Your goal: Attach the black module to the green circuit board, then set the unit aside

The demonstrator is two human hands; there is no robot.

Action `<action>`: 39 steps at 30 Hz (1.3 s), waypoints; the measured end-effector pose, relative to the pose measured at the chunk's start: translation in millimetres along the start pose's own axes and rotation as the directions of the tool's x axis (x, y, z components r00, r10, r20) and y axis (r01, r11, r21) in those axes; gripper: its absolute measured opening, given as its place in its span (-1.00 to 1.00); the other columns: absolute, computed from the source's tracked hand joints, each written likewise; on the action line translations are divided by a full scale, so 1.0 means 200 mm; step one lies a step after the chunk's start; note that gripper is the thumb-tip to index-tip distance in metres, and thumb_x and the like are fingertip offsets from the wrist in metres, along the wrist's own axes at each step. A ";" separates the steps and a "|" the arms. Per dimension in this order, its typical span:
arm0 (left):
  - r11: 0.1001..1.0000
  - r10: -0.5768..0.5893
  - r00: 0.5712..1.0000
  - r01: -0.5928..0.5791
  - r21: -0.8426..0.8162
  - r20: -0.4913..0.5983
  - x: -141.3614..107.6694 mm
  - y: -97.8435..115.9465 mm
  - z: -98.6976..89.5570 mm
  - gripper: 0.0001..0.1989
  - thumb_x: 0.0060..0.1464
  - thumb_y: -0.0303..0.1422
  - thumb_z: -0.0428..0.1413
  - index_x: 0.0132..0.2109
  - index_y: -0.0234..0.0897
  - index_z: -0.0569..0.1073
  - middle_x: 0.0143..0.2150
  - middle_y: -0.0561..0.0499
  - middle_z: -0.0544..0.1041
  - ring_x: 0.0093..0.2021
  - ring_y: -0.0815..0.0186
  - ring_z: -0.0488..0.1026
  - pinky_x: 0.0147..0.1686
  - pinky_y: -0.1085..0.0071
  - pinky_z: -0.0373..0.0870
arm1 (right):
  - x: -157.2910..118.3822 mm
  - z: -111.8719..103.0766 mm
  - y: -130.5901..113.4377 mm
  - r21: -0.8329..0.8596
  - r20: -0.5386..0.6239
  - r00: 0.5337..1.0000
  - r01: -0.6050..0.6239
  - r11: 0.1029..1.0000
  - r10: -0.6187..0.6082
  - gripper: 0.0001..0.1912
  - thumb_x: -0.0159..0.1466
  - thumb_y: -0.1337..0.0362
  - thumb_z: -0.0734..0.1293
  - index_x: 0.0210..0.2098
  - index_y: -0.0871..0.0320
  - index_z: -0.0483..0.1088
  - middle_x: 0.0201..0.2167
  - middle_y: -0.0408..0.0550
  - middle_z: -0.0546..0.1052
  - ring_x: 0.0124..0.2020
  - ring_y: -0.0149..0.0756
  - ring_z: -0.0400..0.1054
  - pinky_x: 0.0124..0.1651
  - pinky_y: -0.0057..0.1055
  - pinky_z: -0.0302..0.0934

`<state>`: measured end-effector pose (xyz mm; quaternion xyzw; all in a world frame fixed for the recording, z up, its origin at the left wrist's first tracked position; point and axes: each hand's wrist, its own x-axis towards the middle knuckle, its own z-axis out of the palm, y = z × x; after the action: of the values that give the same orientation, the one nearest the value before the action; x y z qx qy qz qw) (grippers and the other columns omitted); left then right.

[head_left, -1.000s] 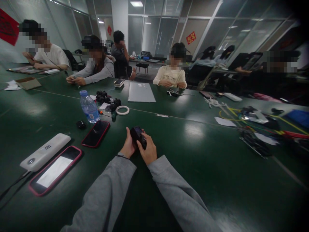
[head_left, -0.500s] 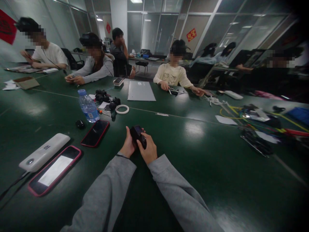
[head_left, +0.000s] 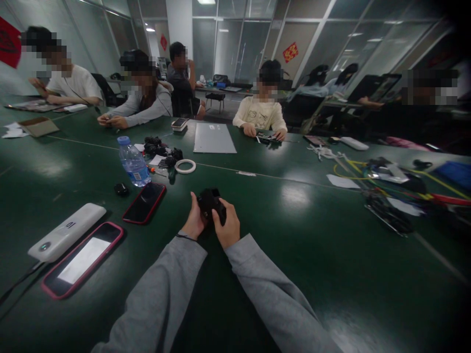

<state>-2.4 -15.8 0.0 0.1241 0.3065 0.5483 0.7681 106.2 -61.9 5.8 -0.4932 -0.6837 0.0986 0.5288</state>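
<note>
Between my two hands, above the green table, is a small black camera (head_left: pixel 211 202); its finer details are too dark to make out. My left hand (head_left: pixel 194 219) wraps round its left side, thumb pointing up, with a dark band on the wrist. On the other side my right hand (head_left: pixel 228 226) grips the right edge, thumb towards me and fingers behind it. A black phone with a red case (head_left: pixel 144 203) lies to the left of my hands. Beyond it stands a water bottle (head_left: pixel 134 162), and a roll of white tape (head_left: pixel 185 166) lies farther off.
At the left are a white power bank (head_left: pixel 68 233) with a cable and a phone with a lit screen (head_left: pixel 84 260). A grey flat panel (head_left: pixel 214 138) lies across the table. Tangled cables (head_left: pixel 390 196) spread at the right. Several people sit around; one person's hands (head_left: pixel 265 133) handle small parts.
The camera has turned in my hands, and my right thumb and fingers have shifted along its edge. Across the table, a person's outstretched hand has drawn back to the parts before them.
</note>
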 end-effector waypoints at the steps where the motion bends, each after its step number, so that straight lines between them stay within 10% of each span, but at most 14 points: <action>1: 1.000 -0.011 1.000 0.011 0.001 -0.004 0.00 0.00 0.00 -0.34 0.01 0.15 -0.14 -0.07 -0.32 0.45 -0.18 -0.14 0.53 -0.09 0.16 0.45 -0.05 0.27 0.37 | 0.00 -0.01 0.00 0.008 -0.034 0.999 -0.008 1.000 0.008 -0.61 0.33 0.16 0.13 0.08 0.21 0.19 -0.03 0.09 0.33 0.02 -0.22 0.22 0.08 -0.24 0.17; 16: 0.997 0.032 0.994 -0.024 -0.077 0.101 0.00 0.02 0.00 -0.36 0.07 0.09 -0.17 -0.01 -0.36 0.38 0.03 -0.24 0.44 0.04 0.17 0.39 -0.02 0.25 0.36 | 0.07 -0.02 0.27 0.225 -0.013 0.956 -0.283 0.932 0.294 -0.51 0.37 0.04 0.01 0.11 0.21 0.22 0.05 0.06 0.30 0.10 -0.27 0.16 0.18 -0.19 0.04; 23: 0.998 -0.014 0.991 0.022 -0.056 0.136 -0.01 0.03 0.00 -0.35 0.08 0.09 -0.17 0.00 -0.38 0.37 0.06 -0.27 0.41 0.09 0.14 0.34 0.00 0.22 0.34 | 0.05 0.01 0.27 0.067 -0.056 0.969 -0.237 0.969 0.241 -0.26 0.02 -0.09 0.38 0.02 0.30 0.27 -0.07 0.16 0.25 0.02 -0.09 0.18 0.12 -0.15 0.11; 29: 0.998 0.003 0.982 0.011 -0.070 0.188 -0.01 0.03 -0.02 -0.35 0.07 0.09 -0.15 0.00 -0.40 0.35 0.11 -0.28 0.36 0.12 0.11 0.31 0.03 0.16 0.30 | 0.06 -0.05 0.32 0.121 -0.094 0.941 -0.313 0.942 0.325 -0.44 0.08 0.04 0.34 -0.02 0.25 0.30 -0.16 0.06 0.40 -0.14 -0.15 0.32 -0.06 -0.19 0.25; 34: 0.994 -0.011 0.980 0.031 -0.101 0.199 -0.02 0.04 -0.02 -0.37 0.08 0.08 -0.16 0.00 -0.39 0.35 0.13 -0.28 0.34 0.13 0.10 0.29 0.05 0.14 0.28 | 0.09 -0.45 0.57 -0.073 -0.308 0.869 -0.428 0.901 0.388 -0.42 0.03 0.05 0.39 -0.04 0.26 0.34 -0.22 0.10 0.44 -0.22 -0.16 0.35 -0.13 -0.24 0.24; 39: 0.992 -0.021 0.980 0.046 -0.121 0.196 -0.02 0.05 -0.02 -0.38 0.10 0.06 -0.17 0.00 -0.41 0.34 0.15 -0.28 0.31 0.15 0.09 0.27 0.06 0.14 0.26 | 0.02 -1.16 0.82 -0.228 -0.680 0.652 -0.621 0.750 0.334 -0.44 -0.04 0.20 0.47 -0.06 0.23 0.37 -0.17 0.18 0.42 -0.15 -0.07 0.33 -0.10 -0.21 0.18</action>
<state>-12.8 -16.8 3.6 0.1233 0.1973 0.5386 0.8098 390.4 -67.6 -2.4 -0.7707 -0.3230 -0.0813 0.5432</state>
